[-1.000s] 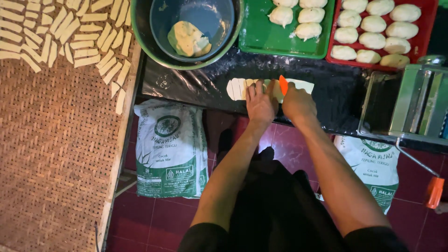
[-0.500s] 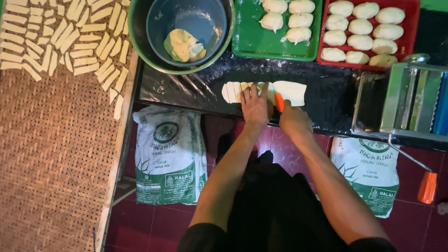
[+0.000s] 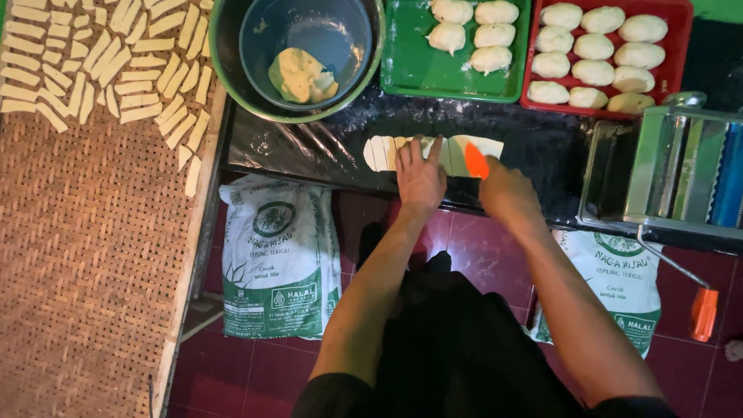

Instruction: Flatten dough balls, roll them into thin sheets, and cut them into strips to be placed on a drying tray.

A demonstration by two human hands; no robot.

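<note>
A flat sheet of pale dough (image 3: 484,145) lies on the black plastic-covered table (image 3: 309,143), its left part cut into narrow strips (image 3: 379,152). My left hand (image 3: 420,177) presses flat on the dough with fingers spread. My right hand (image 3: 505,195) grips an orange-handled knife (image 3: 476,159) whose blade is down on the dough just right of my left hand.
A woven tray (image 3: 85,255) at left carries several cut strips (image 3: 101,70). A blue bowl with dough (image 3: 303,74) sits inside a green basin (image 3: 224,62). Green tray (image 3: 418,70) and red tray (image 3: 681,23) hold dough balls. A metal pasta roller (image 3: 681,166) stands right; flour sacks (image 3: 277,255) below.
Both hands and the knife have shifted slightly left along the dough sheet, and more cut strips show at its left end.
</note>
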